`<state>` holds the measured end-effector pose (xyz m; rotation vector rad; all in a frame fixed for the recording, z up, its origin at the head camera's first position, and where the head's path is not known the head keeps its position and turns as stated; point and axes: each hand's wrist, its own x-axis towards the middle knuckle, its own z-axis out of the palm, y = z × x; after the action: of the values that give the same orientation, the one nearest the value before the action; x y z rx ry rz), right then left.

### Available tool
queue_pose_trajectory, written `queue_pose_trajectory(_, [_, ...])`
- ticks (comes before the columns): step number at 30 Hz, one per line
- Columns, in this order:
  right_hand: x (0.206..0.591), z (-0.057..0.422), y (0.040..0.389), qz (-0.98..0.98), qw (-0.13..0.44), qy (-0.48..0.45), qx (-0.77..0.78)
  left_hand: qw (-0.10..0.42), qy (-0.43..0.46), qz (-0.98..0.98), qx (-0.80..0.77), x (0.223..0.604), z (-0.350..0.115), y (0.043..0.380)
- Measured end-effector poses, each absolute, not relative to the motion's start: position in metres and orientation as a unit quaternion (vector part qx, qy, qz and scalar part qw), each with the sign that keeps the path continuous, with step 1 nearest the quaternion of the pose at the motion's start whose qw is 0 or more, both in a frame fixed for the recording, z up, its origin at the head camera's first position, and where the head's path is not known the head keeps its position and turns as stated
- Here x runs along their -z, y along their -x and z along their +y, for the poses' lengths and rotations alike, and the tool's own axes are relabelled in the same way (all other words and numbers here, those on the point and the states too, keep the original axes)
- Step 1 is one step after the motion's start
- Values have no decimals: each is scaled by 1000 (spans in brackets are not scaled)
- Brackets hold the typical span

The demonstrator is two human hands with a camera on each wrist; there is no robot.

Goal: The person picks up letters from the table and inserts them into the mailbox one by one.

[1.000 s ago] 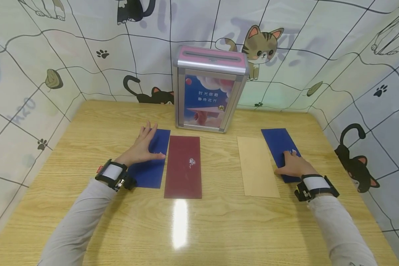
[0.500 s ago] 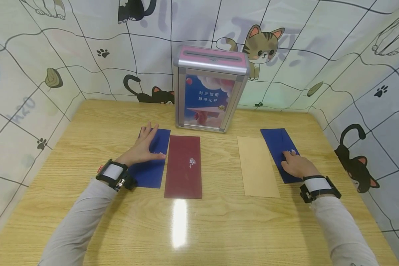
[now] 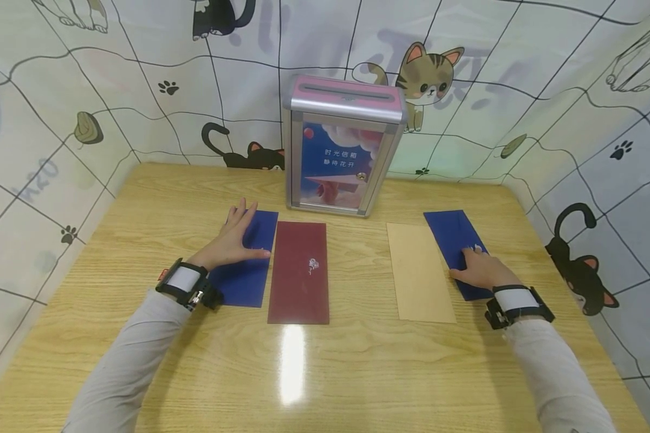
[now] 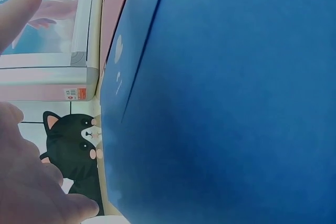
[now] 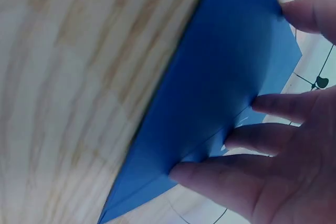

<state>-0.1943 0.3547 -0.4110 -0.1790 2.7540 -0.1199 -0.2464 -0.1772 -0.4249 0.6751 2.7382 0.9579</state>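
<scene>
My left hand [image 3: 227, 246], fingers and thumb spread wide, lies over a blue envelope [image 3: 249, 282] on the left. Its thumb reaches toward a dark red envelope [image 3: 298, 282] with a pale printed emblem. On the right, my right hand [image 3: 482, 269] touches a second blue envelope [image 3: 448, 228]. In the right wrist view, its fingertips [image 5: 236, 137] rest on that envelope along the flap line, beside the small white emblem. The thumb [image 5: 302, 13] meets the envelope's edge. A cream envelope [image 3: 419, 276] lies just left of this hand.
At the back of the wooden table [image 3: 352, 373] stands a pink-topped, silver-framed letter box [image 3: 341, 162] with a slot in its lid. A cat-printed cloth [image 3: 168, 120] hangs behind the table and along both sides.
The right thumb drew in out of sight half a second ago and now shows again at the blue envelope's left edge. The left hand has stayed in place.
</scene>
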Motion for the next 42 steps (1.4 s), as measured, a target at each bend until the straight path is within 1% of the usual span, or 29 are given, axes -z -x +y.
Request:
queue_pose_trajectory(13, [418,345,195,982,176,65,6,76,-222,918,-321,426,-178,247])
queue_pose_trajectory(20, [420,349,190,985,141,101,-9,91,-222,912,-332,426,-179,245])
queue_pose_trajectory(23, [421,349,190,985,138,104,-14,93,-221,911,-335,424,-179,245])
queue_pose_trajectory(36, [415,347,185,990,112,78,-21,99,-211,915,-329,419,-182,247])
queue_pose_trajectory(39, [413,345,184,992,95,81,-32,101,-209,916,-326,417,-182,247])
queue_pose_trajectory(42, [410,341,183,992,66,93,-46,99,-210,917,-324,417,-183,247])
